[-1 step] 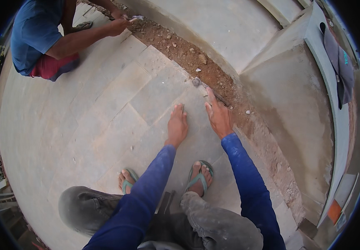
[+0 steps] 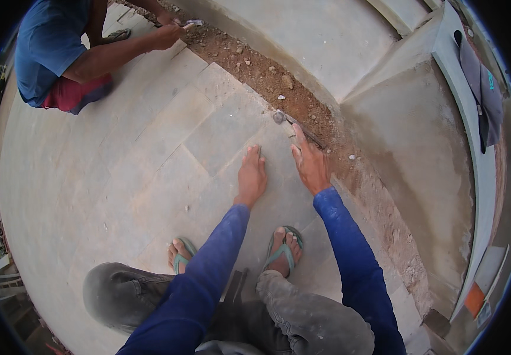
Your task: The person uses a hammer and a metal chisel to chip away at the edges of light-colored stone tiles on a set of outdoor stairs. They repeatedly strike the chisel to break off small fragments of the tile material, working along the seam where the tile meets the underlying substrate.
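Note:
My right hand (image 2: 313,170) is closed round the handle of a hammer (image 2: 278,117), with the index finger stretched along it. The rounded hammer head points to the far left, above the edge of the paving, while the handle's end shows past my knuckles. My left hand (image 2: 252,179) rests low over the grey paving slabs (image 2: 217,139), its fingers drawn together. A thin sliver of something shows at its fingertips, too small to name. A small pale chip (image 2: 291,132) lies between the hammer head and my right fingers.
A strip of reddish soil with stones (image 2: 267,74) runs diagonally along the slabs' broken edge, beside a concrete wall (image 2: 409,130). At the far left another person (image 2: 57,56) crouches, hands over the soil. A grey cap (image 2: 481,89) hangs at the right. My sandalled feet (image 2: 284,251) stand close by.

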Available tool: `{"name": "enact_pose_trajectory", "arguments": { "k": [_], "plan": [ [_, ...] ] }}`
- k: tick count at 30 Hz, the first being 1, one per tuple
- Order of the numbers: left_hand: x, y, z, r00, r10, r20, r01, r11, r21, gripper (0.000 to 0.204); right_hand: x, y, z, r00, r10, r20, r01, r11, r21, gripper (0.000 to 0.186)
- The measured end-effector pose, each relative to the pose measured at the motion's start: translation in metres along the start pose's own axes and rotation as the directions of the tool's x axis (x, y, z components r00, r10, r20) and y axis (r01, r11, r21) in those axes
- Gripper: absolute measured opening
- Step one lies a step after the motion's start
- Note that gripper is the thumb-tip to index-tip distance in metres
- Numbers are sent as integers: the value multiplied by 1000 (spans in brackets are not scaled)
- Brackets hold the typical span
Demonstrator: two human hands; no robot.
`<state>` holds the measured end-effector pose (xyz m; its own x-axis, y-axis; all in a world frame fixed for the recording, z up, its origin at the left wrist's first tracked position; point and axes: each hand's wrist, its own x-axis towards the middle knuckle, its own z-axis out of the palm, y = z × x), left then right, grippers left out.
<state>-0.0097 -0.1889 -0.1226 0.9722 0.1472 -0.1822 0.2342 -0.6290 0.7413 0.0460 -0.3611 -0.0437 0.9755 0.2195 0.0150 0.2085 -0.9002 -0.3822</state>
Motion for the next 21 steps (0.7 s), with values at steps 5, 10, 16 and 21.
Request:
{"name": "enact_pose_trajectory", "arguments": {
  "k": [5,10,16,21],
  "plan": [
    [-3,6,-2,999,-51,0,50,997,-55,44,6,3,-2,998,45,54,-48,998,52,59],
    [-4,2,2,999,-40,8,40,999,-10,46,7,11,2,996,37,78,-38,999,16,57],
    [-3,-2,3,999,-32,21,32,999,25,50,6,9,0,989,85,117,-80,996,-44,56],
    [-3,-5,1,1000,19,13,-19,1000,22,50,1,14,3,999,32,43,-31,999,-11,55]
  ]
}}
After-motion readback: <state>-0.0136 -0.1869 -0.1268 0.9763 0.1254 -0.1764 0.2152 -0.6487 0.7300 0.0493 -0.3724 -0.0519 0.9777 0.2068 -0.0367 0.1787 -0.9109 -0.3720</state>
